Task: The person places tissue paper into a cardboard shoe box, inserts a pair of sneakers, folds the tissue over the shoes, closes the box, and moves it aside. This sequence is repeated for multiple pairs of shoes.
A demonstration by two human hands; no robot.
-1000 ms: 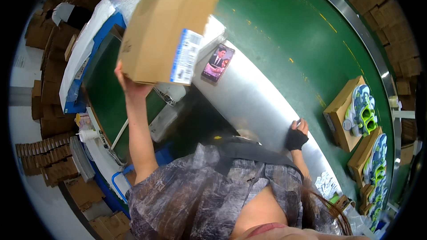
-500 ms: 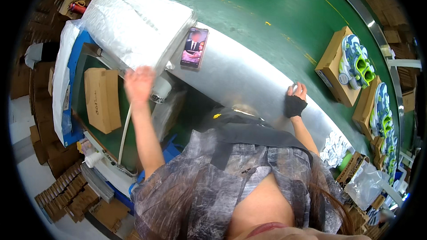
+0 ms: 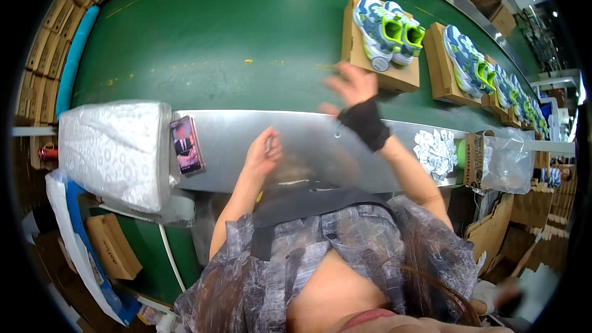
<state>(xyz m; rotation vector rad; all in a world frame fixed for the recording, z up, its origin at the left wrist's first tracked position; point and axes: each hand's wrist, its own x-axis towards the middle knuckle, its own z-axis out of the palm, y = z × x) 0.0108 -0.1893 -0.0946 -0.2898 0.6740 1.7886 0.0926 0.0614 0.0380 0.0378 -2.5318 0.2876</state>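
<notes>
My left hand (image 3: 265, 154) is over the metal ledge, its fingers curled together; whether something small is in them I cannot make out. My right hand (image 3: 354, 89), in a black wrist wrap (image 3: 366, 124), reaches over the green belt with fingers apart and slightly blurred. It is nearest to a brown shoebox (image 3: 394, 79), not visibly gripping it. A pair of blue, white and lime-green sneakers (image 3: 390, 32) lies on top of that box.
More boxes topped with sneakers (image 3: 468, 61) line the green belt (image 3: 203, 43) to the right. The metal ledge (image 3: 308, 139) holds a phone (image 3: 187, 145), a plastic-wrapped white stack (image 3: 114, 154) and small white packets (image 3: 435, 153). A brown box (image 3: 113, 245) lies at lower left.
My view has turned toward the belt. My left hand has come from beside the wrapped stack to above the ledge, fingers now curled. My right hand has left the ledge and reached toward the nearest shoebox.
</notes>
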